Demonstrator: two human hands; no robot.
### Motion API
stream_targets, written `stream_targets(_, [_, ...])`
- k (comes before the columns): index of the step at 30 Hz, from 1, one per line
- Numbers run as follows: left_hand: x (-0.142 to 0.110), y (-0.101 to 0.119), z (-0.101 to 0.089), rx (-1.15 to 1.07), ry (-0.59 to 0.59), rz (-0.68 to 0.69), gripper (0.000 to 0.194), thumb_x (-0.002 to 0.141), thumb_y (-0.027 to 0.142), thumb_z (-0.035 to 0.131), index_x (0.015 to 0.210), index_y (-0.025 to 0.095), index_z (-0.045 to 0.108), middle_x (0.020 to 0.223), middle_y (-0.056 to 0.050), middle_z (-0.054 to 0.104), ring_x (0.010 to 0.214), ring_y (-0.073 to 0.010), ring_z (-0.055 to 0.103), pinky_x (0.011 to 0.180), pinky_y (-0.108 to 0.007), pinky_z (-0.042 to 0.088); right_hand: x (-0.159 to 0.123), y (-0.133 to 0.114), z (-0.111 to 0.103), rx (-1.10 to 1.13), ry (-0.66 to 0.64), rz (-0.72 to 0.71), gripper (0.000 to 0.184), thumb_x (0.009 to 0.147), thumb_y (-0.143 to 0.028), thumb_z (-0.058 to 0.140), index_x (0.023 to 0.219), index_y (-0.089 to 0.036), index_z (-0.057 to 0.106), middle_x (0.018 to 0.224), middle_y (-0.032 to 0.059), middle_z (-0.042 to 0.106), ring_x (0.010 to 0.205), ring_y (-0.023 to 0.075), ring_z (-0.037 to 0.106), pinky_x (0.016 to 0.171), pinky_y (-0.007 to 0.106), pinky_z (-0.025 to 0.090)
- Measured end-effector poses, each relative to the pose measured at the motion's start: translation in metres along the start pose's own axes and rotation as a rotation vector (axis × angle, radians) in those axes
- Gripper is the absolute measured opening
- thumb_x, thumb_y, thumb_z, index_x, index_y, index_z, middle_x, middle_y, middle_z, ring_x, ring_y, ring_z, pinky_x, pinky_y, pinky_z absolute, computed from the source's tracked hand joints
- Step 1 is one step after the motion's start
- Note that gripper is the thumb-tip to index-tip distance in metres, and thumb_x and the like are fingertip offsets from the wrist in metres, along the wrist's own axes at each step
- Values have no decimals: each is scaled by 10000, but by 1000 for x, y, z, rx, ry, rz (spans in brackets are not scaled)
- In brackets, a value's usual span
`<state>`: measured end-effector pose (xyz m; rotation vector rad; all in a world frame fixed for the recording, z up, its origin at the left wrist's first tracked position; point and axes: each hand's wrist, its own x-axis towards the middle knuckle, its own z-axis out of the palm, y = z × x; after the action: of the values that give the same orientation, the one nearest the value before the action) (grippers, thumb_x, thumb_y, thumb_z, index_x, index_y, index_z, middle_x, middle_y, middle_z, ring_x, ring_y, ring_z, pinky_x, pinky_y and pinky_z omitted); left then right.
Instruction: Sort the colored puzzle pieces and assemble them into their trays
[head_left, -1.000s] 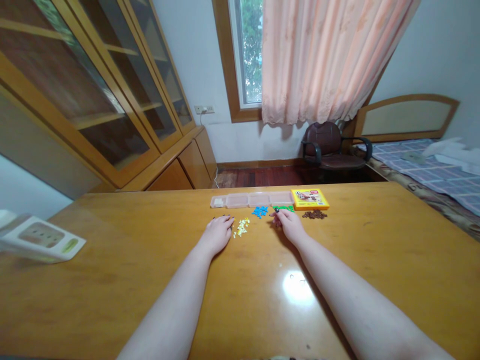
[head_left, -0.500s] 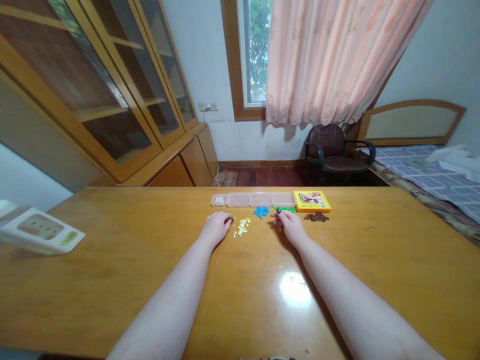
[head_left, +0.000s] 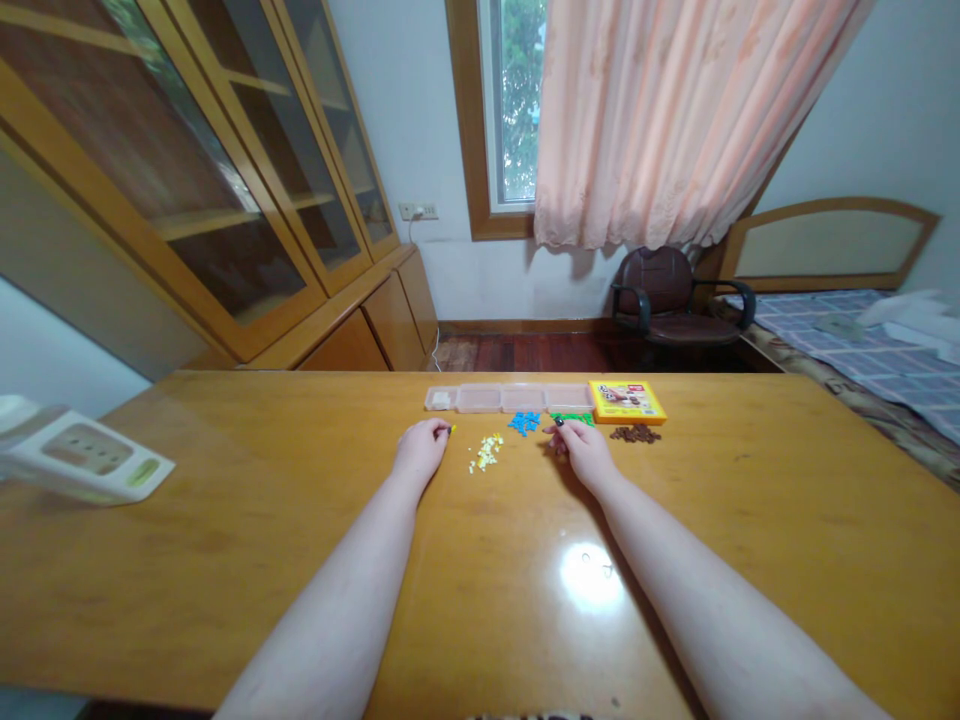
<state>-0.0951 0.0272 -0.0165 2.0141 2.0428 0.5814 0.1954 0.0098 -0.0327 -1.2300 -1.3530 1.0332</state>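
Note:
My left hand [head_left: 421, 448] pinches a small yellow building brick [head_left: 453, 429] at its fingertips, just above the table, left of a loose pile of pale yellow and white pieces [head_left: 487, 455]. Across from it, my right hand [head_left: 586, 450] hovers over or rests on the table with fingers curled inward. Whatever those fingers hold, if anything, is hidden. Green pieces [head_left: 576, 417] lie right behind that hand, partly covered by it. Blue pieces [head_left: 524, 423] form a heap between my hands. To the right is a heap of brown pieces [head_left: 636, 434].
Behind the heaps stretches a row of clear plastic compartments [head_left: 480, 407], with something whitish in the leftmost one. A yellow box [head_left: 628, 402] adjoins its right end. A white plastic object [head_left: 90, 455] stands at the table's left. Beyond the table is a brown chair [head_left: 655, 285].
My left hand has drawn slightly left, away from the pale yellow pile, with the small yellow brick in its fingertips. My right hand has barely moved.

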Motion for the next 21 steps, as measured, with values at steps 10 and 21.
stream_targets(10, [-1, -3, -6, 66, 94, -73, 265, 798, 219, 457, 964, 206, 663, 1015, -63, 666, 936, -206, 597, 843, -308, 452, 0, 0, 0, -1, -14, 3, 399, 804, -474, 461, 767, -132, 662, 583, 23, 584, 509, 129, 516, 503, 243, 394])
stream_targets(21, [-35, 45, -17, 49, -211, 467, 253, 846, 228, 444, 971, 243, 664, 981, -38, 660, 936, -182, 578, 928, -326, 414, -23, -31, 10, -259, -256, -144, 225, 800, -316, 510, 830, -185, 689, 723, 27, 668, 666, 162, 582, 636, 270, 444])
